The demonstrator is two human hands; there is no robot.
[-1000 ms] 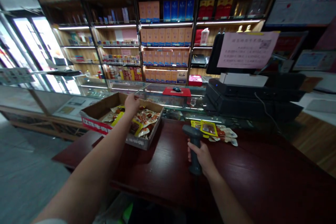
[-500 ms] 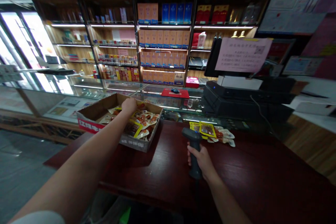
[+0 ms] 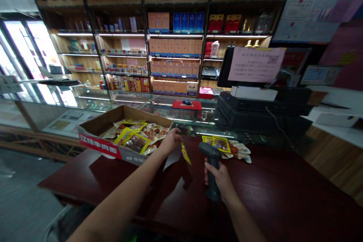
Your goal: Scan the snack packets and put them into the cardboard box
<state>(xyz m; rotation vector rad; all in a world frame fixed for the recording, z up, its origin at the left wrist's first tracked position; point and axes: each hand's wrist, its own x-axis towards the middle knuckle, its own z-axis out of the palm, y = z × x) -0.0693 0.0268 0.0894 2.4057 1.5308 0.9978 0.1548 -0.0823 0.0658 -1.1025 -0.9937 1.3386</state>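
My left hand (image 3: 171,141) pinches a yellow-edged snack packet (image 3: 185,153) by its upper end, just past the right side of a cardboard box (image 3: 99,146). The packet hangs nearly edge-on above the dark red table. Inside the box lie several yellow and clear snack packets (image 3: 133,140). My right hand (image 3: 219,180) is wrapped round the handle of a black barcode scanner (image 3: 211,170), held upright with its head toward the left. Just beyond the scanner, a small pile of snack packets (image 3: 224,145) rests on the table.
The dark red table (image 3: 272,193) meets a glass counter (image 3: 159,102) bearing a mouse (image 3: 186,102) on a red mat. A monitor with a pink paper sheet (image 3: 255,64) stands above black equipment (image 3: 238,113) at the right. Shelves of boxed goods (image 3: 176,47) line the back wall.
My left hand has come out of the box and moved right, now with a snack packet in its fingers. My right hand still holds the scanner in much the same place.
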